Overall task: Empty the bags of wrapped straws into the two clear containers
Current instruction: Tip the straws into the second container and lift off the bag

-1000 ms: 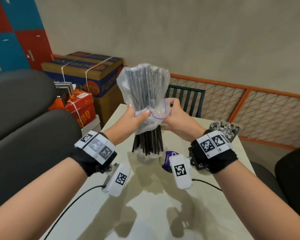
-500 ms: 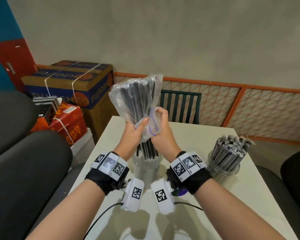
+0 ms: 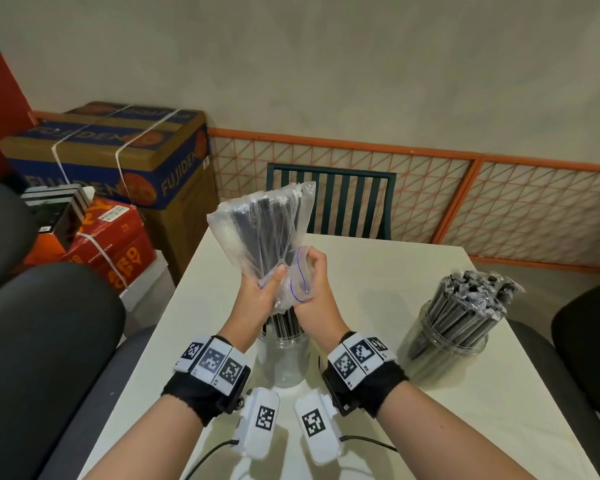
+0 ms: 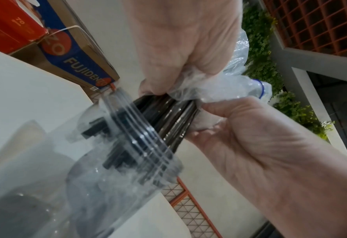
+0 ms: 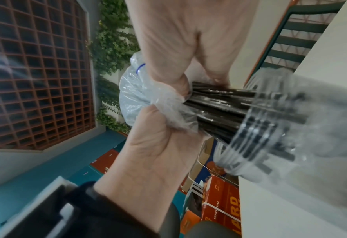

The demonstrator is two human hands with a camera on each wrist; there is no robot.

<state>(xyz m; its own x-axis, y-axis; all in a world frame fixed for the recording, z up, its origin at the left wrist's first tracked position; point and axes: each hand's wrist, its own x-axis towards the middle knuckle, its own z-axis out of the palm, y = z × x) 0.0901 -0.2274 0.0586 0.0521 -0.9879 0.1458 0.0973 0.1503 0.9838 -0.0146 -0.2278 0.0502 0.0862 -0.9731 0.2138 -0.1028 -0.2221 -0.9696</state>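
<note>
Gripping the bag (image 3: 260, 233), both hands' fingers (image 3: 317, 268) feed straws (image 4: 168, 116) into the near container (image 3: 286, 362).

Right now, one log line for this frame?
step: emptying bag | left hand: grips bag | right hand: grips bag | straws: entering near jar | far jar: full

Clear bag (image 3: 257, 233) with blue line; black straws (image 4: 168, 116); clear jar (image 3: 284, 358); white table (image 3: 378, 271); wristbands (image 3: 212, 362) with black-and-white square codes; orange lattice fence (image 3: 499, 202).
</note>
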